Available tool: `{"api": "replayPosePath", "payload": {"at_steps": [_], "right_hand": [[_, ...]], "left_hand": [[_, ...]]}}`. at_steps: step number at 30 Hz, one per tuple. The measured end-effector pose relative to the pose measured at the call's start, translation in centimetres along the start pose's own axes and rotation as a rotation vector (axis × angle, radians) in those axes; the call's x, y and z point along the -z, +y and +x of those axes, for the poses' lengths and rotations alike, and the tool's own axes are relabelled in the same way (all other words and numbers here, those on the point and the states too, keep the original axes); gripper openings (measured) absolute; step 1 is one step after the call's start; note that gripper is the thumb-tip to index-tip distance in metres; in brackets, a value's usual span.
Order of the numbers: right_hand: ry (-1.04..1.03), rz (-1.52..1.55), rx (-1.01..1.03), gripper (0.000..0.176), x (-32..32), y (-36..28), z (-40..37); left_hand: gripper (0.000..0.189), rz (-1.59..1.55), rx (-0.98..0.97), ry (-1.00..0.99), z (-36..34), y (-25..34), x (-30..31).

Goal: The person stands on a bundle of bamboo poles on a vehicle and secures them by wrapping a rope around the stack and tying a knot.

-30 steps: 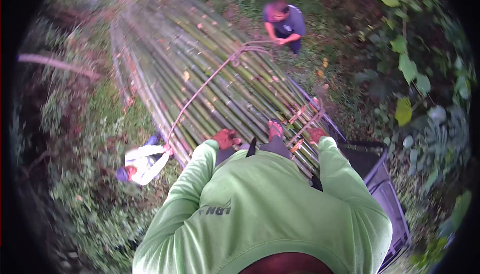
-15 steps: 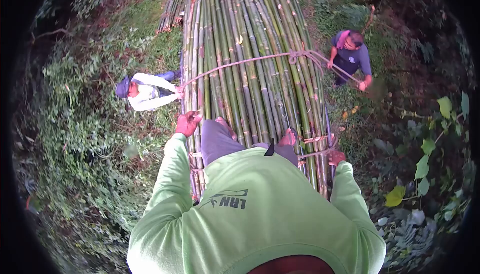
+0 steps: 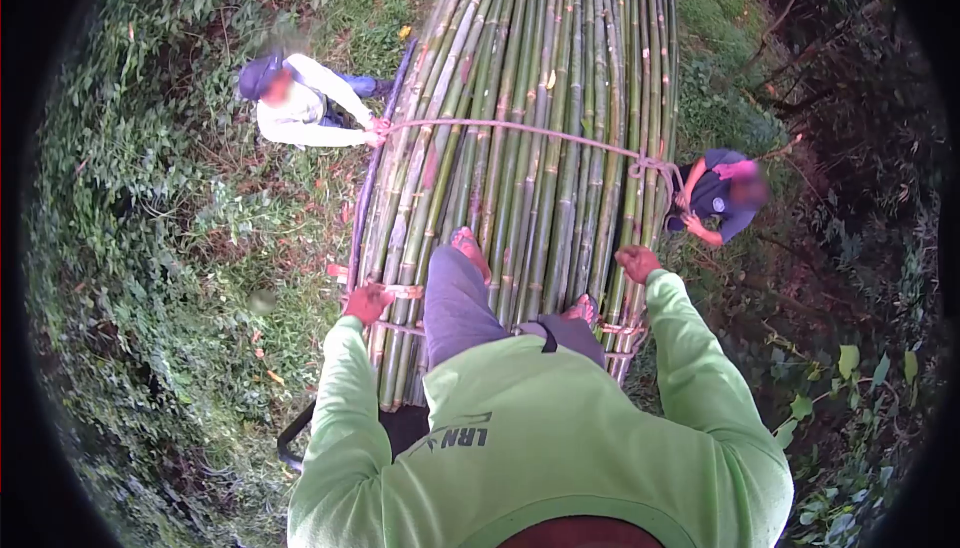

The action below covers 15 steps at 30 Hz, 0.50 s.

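Observation:
Beneath me lies a long load of green bamboo poles [image 3: 510,178], with my feet on top of it. My left hand [image 3: 368,304], loosely curled, is at the left edge of the load beside a pale binding strip [image 3: 403,291]. Over the poles on the right, my right hand [image 3: 637,263] has its fingers curled in, and nothing shows in it. Farther forward a rope [image 3: 520,127] crosses the load, with a knot [image 3: 645,164] at its right. Neither of my hands touches that rope.
At the left, a person in white [image 3: 310,103] has hands at the rope's end. Another person in dark clothing [image 3: 715,198] handles the rope on the right. A dark upright pole [image 3: 378,163] borders the load's left side. Dense plants [image 3: 140,268] flank both sides.
My right hand has risen from the binding at the right edge and moved inward and forward. My left hand sits lower in view. The right person's hands have come closer together on the rope.

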State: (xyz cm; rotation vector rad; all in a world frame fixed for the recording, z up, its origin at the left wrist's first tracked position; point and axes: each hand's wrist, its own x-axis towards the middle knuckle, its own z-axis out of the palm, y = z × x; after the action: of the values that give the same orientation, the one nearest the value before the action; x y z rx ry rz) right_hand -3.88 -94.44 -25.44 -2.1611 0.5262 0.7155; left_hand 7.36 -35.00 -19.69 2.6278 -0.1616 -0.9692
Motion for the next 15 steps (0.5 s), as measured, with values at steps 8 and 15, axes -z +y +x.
{"api": "replayPosePath", "payload": {"at_steps": [8, 15], "right_hand": [[0.099, 0.028, 0.224, 0.049, 7.0, -18.5, 3.3], [0.123, 0.115, 0.018, 0.048, -0.7, -5.8, 0.7]], "left_hand": [[0.038, -0.654, 0.365, -0.437, 0.8, -12.0, -4.8], [0.028, -0.396, -0.021, -0.241, 5.8, 3.0, 3.2]]}}
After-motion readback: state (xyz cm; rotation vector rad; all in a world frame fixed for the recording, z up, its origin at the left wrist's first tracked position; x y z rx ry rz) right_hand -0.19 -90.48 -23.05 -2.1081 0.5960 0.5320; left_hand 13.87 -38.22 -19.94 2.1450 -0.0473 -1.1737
